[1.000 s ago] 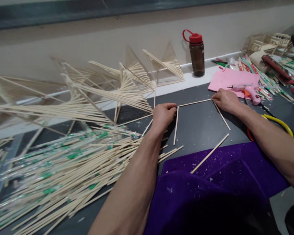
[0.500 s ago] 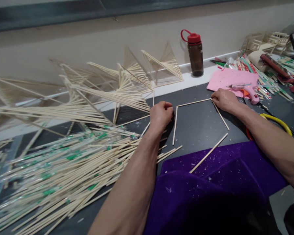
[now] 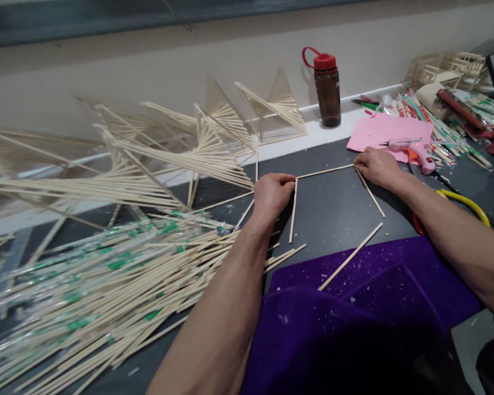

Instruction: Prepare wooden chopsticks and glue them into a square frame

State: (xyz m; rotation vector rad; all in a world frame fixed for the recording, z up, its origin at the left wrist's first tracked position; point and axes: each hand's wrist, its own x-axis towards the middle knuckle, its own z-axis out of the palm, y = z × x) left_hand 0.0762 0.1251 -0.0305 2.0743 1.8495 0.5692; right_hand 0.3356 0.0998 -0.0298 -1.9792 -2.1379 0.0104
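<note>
Three thin wooden sticks lie end to end on the dark table (image 3: 333, 203), forming an open-bottomed frame. My left hand (image 3: 275, 193) is closed at its upper left corner, fingertips on the joint of the top stick (image 3: 325, 171) and the left stick (image 3: 293, 211). At the upper right corner my right hand (image 3: 376, 166) pinches the joint between the top stick and the slanting right stick (image 3: 369, 191). A loose stick (image 3: 351, 257) lies below, its lower part across the purple cloth (image 3: 395, 269).
Many loose sticks and plastic wrappers (image 3: 123, 291) cover the left. Stick structures (image 3: 214, 148) stand along the wall. A brown bottle (image 3: 327, 93), pink glue gun (image 3: 420, 153) on pink material (image 3: 391, 129) and yellow-handled tool (image 3: 469, 204) are at the back and right.
My left hand has moved slightly right, and its fingertips now reach the frame's upper left corner. My right hand stays at the other corner.
</note>
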